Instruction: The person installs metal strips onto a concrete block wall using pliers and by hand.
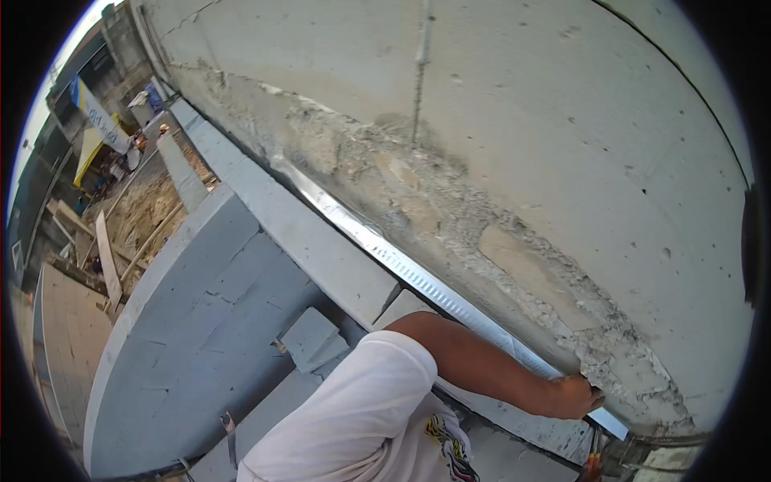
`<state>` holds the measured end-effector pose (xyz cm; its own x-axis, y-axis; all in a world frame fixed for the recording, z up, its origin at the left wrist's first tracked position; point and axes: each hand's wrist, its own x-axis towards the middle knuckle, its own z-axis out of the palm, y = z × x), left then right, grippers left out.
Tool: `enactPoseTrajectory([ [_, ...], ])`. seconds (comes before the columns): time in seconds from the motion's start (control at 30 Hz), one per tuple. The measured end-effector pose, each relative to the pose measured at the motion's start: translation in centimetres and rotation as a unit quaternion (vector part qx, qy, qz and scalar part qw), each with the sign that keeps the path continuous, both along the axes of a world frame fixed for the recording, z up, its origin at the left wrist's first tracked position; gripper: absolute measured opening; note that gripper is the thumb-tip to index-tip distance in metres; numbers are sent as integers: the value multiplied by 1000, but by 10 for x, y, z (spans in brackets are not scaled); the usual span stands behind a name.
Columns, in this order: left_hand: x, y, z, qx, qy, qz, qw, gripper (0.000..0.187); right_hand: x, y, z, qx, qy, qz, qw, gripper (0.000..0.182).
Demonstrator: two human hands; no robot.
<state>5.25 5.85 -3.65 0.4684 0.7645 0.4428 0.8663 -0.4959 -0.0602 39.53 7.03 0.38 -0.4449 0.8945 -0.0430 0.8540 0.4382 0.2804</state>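
Note:
A white-sleeved arm reaches across to the right, and my left hand (pixel 574 398) rests at the lower right end of a long shiny metal strip (pixel 434 287). Its fingers are curled over the strip, close against the wall. The strip has a row of slots or ridges and runs along the gap between the concrete wall (pixel 562 145) and a line of grey blocks (pixel 321 241). Rough, chipped mortar (pixel 450 205) covers the wall just above it. My right hand is out of view.
A curved grey block wall (pixel 185 345) stands at left, with a loose block piece (pixel 312 337) beside it. Wooden planks (pixel 107 257) and dirt lie farther off, near a yellow and white banner (pixel 100 120). Orange-handled items (pixel 593 466) sit at the lower right.

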Motion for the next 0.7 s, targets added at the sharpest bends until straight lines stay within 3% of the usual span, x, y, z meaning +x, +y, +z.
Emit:
enactPoseTrajectory([
  [0.03,-7,-7,3,58,36,4,998,61,-6,1,-5,-34,83,-71,993,44],
  [0.07,-8,-13,4,1,-13,6,1000,61,-8,-11,-10,3,82,-35,996,37],
  [0.2,-22,-20,27,-30,37,-3,999,67,-32,-34,9,3,76,-16,997,54],
  [0.3,-25,-18,34,8,93,0,996,72,-40,-34,18,-43,56,-72,995,61],
  [0.43,-24,-20,39,-13,109,1,994,76,-39,-28,1,-9,107,-145,984,61],
  [0.5,-24,-19,41,-7,128,10,992,78,-45,-35,-1,-15,110,-142,984,60],
  [0.6,-23,-20,44,-31,120,10,992,79,-54,-53,-3,-37,104,6,994,59],
  [0.7,-23,-21,43,-34,121,17,992,81,-27,-30,3,6,51,10,999,59],
])
